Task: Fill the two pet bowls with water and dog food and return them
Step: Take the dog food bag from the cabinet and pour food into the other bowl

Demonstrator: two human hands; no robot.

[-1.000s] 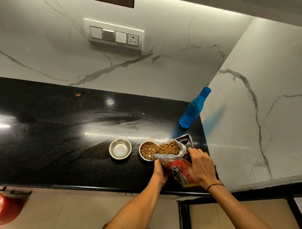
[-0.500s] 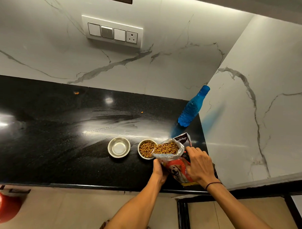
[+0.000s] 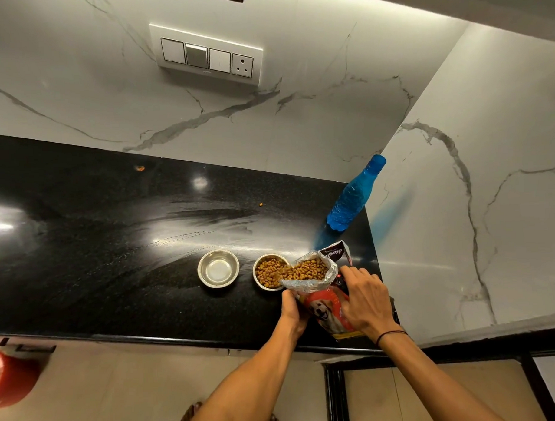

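Two small steel bowls stand side by side on the black counter (image 3: 82,248). The left bowl (image 3: 218,268) holds no kibble; its shiny inside may hold water, I cannot tell. The right bowl (image 3: 270,272) is full of brown kibble. A red dog food bag (image 3: 323,290) with a dog picture leans over the right bowl's rim, its open silver mouth full of kibble. My left hand (image 3: 292,307) grips the bag's lower left side. My right hand (image 3: 364,298) holds its right side. A blue water bottle (image 3: 353,198), capped, stands behind the bag in the corner.
Marble walls rise behind the counter and on its right. A switch panel (image 3: 206,55) is on the back wall. A few stray kibble pieces (image 3: 139,168) lie on the counter. A red object (image 3: 8,377) sits low at the left edge, below the counter.
The bag stays tilted over the right bowl with both hands on it. The view has shifted slightly; nothing else has moved.
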